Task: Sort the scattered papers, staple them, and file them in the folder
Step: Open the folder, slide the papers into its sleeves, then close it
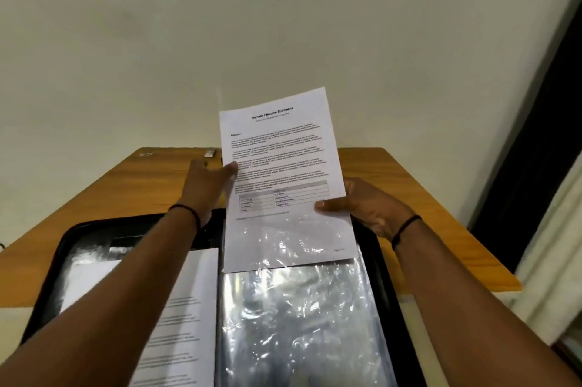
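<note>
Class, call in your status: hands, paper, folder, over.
Left hand and right hand both pinch the printed paper. Its lower end enters the folder sleeve. Nothing blocking.

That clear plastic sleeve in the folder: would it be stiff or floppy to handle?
Probably floppy: the plastic sleeve looks wrinkled and thin. Its glossy glare suggests it is slippery. The paper sliding in, gripped by the left hand and right hand, seems stiffer.

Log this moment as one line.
left hand and right hand hold paper | paper partly in folder sleeve
</note>
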